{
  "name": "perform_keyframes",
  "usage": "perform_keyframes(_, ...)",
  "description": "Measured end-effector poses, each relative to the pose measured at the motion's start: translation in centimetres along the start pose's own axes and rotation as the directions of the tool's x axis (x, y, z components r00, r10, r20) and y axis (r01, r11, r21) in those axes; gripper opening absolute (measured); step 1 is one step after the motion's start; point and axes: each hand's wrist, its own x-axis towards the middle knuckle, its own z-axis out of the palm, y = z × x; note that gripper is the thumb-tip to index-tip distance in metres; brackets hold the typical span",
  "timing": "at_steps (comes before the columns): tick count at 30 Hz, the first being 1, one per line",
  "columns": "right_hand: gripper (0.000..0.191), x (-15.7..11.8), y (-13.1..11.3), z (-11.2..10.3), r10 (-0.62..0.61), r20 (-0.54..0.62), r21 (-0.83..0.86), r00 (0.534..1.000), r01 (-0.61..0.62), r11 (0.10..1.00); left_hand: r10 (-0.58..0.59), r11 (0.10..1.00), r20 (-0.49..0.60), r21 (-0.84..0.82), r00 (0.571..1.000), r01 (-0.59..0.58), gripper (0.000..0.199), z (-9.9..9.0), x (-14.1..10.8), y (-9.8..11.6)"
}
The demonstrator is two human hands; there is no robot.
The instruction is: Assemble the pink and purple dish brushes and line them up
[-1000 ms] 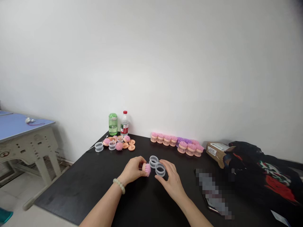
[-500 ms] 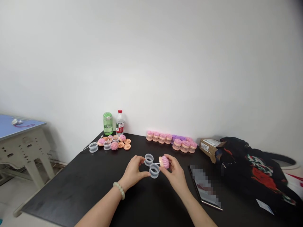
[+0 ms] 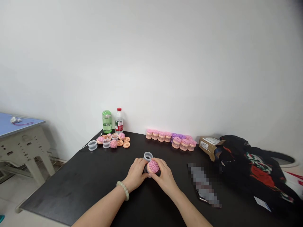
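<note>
Pink brush (image 3: pixel 153 166) gripped by left hand (image 3: pixel 136 173), right hand (image 3: pixel 165 177) (clear ring (image 3: pixel 148 156) just beyond).

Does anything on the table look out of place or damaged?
Nothing looks spilled or damaged. The one oddity is the purple-bristled brushes among the pink-bristled brushes along the wall, a colour break in the row. The loose orange discs by the water bottle lie jumbled.

I log the brush (image 3: pixel 153 166) with matt, rubbery pink bristles, the ring (image 3: pixel 148 156) in glossy translucent plastic, the tabletop (image 3: pixel 71 192) matt black, and the parcel (image 3: pixel 208 145) rough brown cardboard.
</note>
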Motion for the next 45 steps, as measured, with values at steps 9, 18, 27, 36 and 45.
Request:
perform_keyframes(9,0.051,0.0,-1.3,-1.4,0.056,0.006,0.411,0.998,-0.054,0.91,0.038,0.834,0.09,-0.552,0.995,0.018,0.035,-0.8,-0.4,1.6)
perform_keyframes(18,0.061,-0.8,-1.4,-1.4,0.001,0.02,0.293,1.0,-0.007,0.956,-0.047,0.594,0.196,-0.783,0.979,0.185,0.044,-1.3,-0.7,2.7)
perform_keyframes(27,0.049,-1.0,-2.5,-2.3,-0.335,0.027,0.063,0.942,0.333,0.941,-0.09,0.521,0.345,-0.783,0.934,0.34,0.039,-1.4,-0.7,2.4)
perform_keyframes(36,0.067,-1.2,-1.6,-1.8,-0.177,-0.042,-0.017,0.983,0.176,0.984,-0.054,0.523,0.244,-0.819,0.968,0.236,0.044,-1.5,-0.9,2.9)
perform_keyframes(45,0.061,-0.9,-1.9,-1.0,0.057,-0.051,0.335,0.997,-0.037,0.941,0.047,0.521,0.172,-0.845,0.984,0.123,0.068,-1.7,-0.9,3.2)
